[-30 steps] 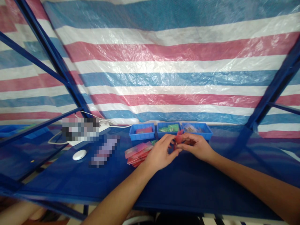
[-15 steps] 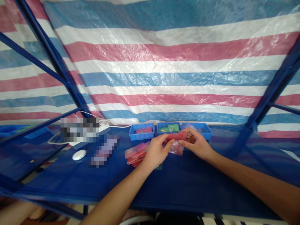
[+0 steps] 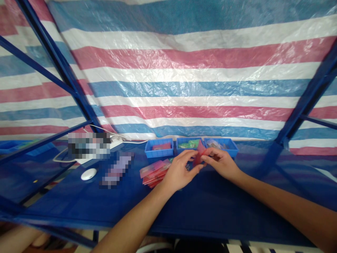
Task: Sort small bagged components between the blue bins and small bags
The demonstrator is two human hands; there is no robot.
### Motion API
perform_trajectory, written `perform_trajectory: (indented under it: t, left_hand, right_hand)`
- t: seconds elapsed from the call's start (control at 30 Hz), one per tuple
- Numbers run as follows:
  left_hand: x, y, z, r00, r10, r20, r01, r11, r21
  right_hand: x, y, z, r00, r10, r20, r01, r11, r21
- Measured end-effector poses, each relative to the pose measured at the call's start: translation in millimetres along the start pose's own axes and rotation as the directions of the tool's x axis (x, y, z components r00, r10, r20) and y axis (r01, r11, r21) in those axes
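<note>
The left hand (image 3: 181,172) and right hand (image 3: 222,163) are pinching a little red bag (image 3: 198,156) near the blue trays (image 3: 158,153), probably opening it, needing gentle pulls.

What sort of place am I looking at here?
Probably a makeshift work booth: a striped tarp hangs behind a blue metal frame, and small blue bins of packets line the blue table, where the left hand and right hand pinch a red packet.
</note>
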State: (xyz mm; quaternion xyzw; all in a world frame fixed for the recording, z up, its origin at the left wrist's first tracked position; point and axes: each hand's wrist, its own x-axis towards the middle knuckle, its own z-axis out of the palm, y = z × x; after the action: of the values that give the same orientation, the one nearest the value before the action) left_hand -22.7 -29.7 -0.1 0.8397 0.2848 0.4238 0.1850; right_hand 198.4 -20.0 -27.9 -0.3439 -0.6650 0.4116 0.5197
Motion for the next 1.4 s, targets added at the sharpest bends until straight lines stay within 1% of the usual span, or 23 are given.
perform_trajectory:
  t: [0.07, 0.13, 0.17, 0.23, 0.3, 0.33, 0.37, 0.4, 0.47, 0.53, 0.57, 0.63, 0.73, 0.8, 0.87, 0.93, 1.0, 1.07, 1.13, 1.23, 1.3, 1.33, 1.4]
  left_hand:
    - [0, 0, -1.1, 1.0, -0.019, 0.018, 0.019, 0.999, 0.03]
    - [0, 0, -3.3, 0.999, -0.043, 0.021, 0.042, 0.999, 0.024]
    - [1, 0, -4.5, 0.998, -0.054, 0.014, 0.054, 0.999, 0.011]
    - [1, 0, -6.8, 0.997, -0.079, -0.016, 0.079, 0.997, -0.007]
    - [2, 0, -8.3, 0.993, -0.107, -0.054, 0.106, 0.994, -0.012]
    - [2, 0, -8.6, 0.991, -0.117, -0.066, 0.116, 0.993, -0.017]
    - [2, 0, -8.6, 0.99, -0.126, -0.068, 0.124, 0.992, -0.027]
    - [2, 0, -8.2, 0.989, -0.133, -0.061, 0.131, 0.991, -0.04]
    - [2, -1, -6.4, 0.989, -0.146, -0.035, 0.143, 0.987, -0.076]
    - [1, -2, -3.6, 0.987, -0.158, -0.024, 0.154, 0.981, -0.122]
    - [1, -3, -2.2, 0.986, -0.164, -0.035, 0.157, 0.977, -0.144]
    - [0, -4, -0.1, 0.98, -0.17, -0.099, 0.152, 0.974, -0.169]
    - [0, -5, 0.1, 0.968, -0.163, -0.193, 0.14, 0.982, -0.126]
    - [0, -4, -0.6, 0.974, -0.152, -0.169, 0.135, 0.985, -0.104]
    - [-1, -2, -0.7, 0.986, -0.132, -0.103, 0.123, 0.988, -0.095]
    - [-1, 0, -0.2, 0.994, -0.103, -0.047, 0.101, 0.993, -0.054]
    - [-1, 1, 0.3, 0.996, -0.087, -0.03, 0.087, 0.996, 0.008]
    - [-2, 2, -0.1, 0.996, -0.085, -0.034, 0.087, 0.996, 0.035]
    - [-1, 1, -1.4, 0.995, -0.092, -0.048, 0.093, 0.995, 0.023]
    - [-1, -1, -3.4, 0.988, -0.126, -0.092, 0.125, 0.992, -0.009]
    - [-1, -4, -3.7, 0.98, -0.158, -0.117, 0.155, 0.987, -0.038]
    - [-1, -5, -3.5, 0.977, -0.175, -0.118, 0.169, 0.984, -0.059]
    - [-1, -8, -2.7, 0.972, -0.21, -0.109, 0.199, 0.974, -0.106]
  right_hand:
    - [-3, -4, 3, 0.998, 0.003, 0.067, -0.004, 1.0, 0.023]
    - [-3, -4, 3, 0.997, -0.001, 0.078, -0.001, 1.0, 0.019]
    - [-2, -2, 2, 0.999, -0.003, 0.048, 0.003, 1.0, 0.0]
    - [1, 2, -1, 0.998, -0.009, -0.067, 0.006, 0.999, -0.034]
    - [5, 5, -3, 0.985, -0.01, -0.173, 0.007, 1.0, -0.018]
    - [6, 7, -4, 0.981, -0.007, -0.196, 0.009, 1.0, 0.009]
    - [6, 7, -4, 0.981, -0.002, -0.193, 0.011, 0.999, 0.043]
    - [6, 7, -4, 0.987, 0.008, -0.162, 0.004, 0.997, 0.075]
    - [5, 6, -2, 0.998, 0.044, -0.054, -0.038, 0.993, 0.111]
    - [4, 5, 1, 0.996, 0.086, 0.036, -0.09, 0.991, 0.1]
    - [4, 6, 1, 0.994, 0.098, 0.044, -0.102, 0.991, 0.084]
    - [5, 8, 0, 0.995, 0.098, -0.027, -0.096, 0.995, 0.041]
    - [8, 12, -4, 0.983, 0.073, -0.171, -0.074, 0.997, -0.004]
    - [9, 14, -6, 0.979, 0.069, -0.194, -0.066, 0.998, 0.02]
    - [8, 12, -5, 0.986, 0.076, -0.145, -0.067, 0.996, 0.065]
    - [5, 8, -2, 0.995, 0.086, -0.049, -0.082, 0.992, 0.092]
    - [2, 2, 1, 0.994, 0.088, 0.064, -0.095, 0.988, 0.119]
    - [-1, -2, 2, 0.988, 0.076, 0.131, -0.097, 0.983, 0.157]
    - [-1, -3, 0, 0.991, 0.066, 0.114, -0.084, 0.983, 0.165]
    - [3, 0, -6, 0.999, 0.048, -0.011, -0.047, 0.994, 0.097]
    - [5, 3, -9, 0.997, 0.007, -0.071, -0.003, 0.998, 0.056]
    - [5, 4, -10, 0.997, -0.014, -0.071, 0.018, 0.999, 0.049]
    - [5, 4, -10, 1.0, -0.025, -0.018, 0.026, 0.998, 0.062]
